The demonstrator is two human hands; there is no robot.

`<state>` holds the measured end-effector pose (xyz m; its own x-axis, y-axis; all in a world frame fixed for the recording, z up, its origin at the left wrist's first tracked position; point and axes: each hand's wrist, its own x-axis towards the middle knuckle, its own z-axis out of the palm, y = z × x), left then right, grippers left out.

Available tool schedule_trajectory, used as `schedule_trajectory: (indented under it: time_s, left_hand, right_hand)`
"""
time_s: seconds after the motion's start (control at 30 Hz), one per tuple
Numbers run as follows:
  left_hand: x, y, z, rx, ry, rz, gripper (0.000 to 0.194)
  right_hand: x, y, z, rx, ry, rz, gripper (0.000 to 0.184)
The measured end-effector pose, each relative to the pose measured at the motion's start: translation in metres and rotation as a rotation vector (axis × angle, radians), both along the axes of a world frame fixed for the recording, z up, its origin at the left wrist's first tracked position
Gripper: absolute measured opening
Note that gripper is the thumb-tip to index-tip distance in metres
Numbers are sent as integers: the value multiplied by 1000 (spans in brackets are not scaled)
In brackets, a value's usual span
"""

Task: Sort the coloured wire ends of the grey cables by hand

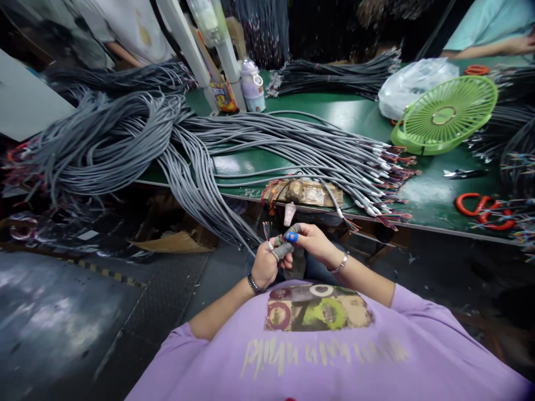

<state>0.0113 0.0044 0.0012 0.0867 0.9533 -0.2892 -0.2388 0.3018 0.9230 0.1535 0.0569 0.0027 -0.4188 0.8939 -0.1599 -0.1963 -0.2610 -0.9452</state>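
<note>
My left hand (pixel 270 262) is closed on the end of a grey cable (pixel 244 228), with its thin coloured wires (pixel 267 228) fanning out above the fingers. Close against it, my right hand (pixel 311 240) pinches at those wires, finger covers on its thumb and fingertip. Which strands it grips is too small to make out. Just beyond the hands, a pale pink conical piece (pixel 289 214) sticks out below a taped wooden block (pixel 313 192) at the table edge. A bundle of grey cables (pixel 292 133) lies across the table, stripped wire ends to the right.
Looped grey cables (pixel 112 133) hang over the left edge of the green table (pixel 334 111). Rightward are a green fan (pixel 445 114), plastic bag (pixel 418 83), nippers (pixel 465 174) and red-handled scissors (pixel 480 209). A bottle (pixel 253 89) stands at the back. Two people sit opposite.
</note>
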Motion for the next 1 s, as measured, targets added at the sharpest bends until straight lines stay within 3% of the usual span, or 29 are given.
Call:
schedule_trajectory:
  time_s: [0.1, 0.2, 0.33, 0.5, 0.77, 1.0]
  left_hand:
    - [0, 1, 2, 24, -27, 67, 26]
    - [0, 1, 2, 27, -44, 98, 24]
    - [0, 2, 0, 41, -43, 81, 25]
    - [0, 1, -2, 17, -42, 81, 25]
    - [1, 2, -1, 41, -45, 215, 24]
    - [-3, 5, 3, -16, -156, 217, 26]
  right_hand:
    - [1, 1, -5, -165, 91, -81, 32]
    - [3, 0, -7, -258, 135, -52, 32]
    - [1, -2, -3, -157, 56, 32, 30]
    - [-3, -2, 1, -59, -1, 20, 29]
    - [-8, -8, -7, -147, 69, -99, 25]
    - [-10, -7, -10, -222, 176, -42, 26]
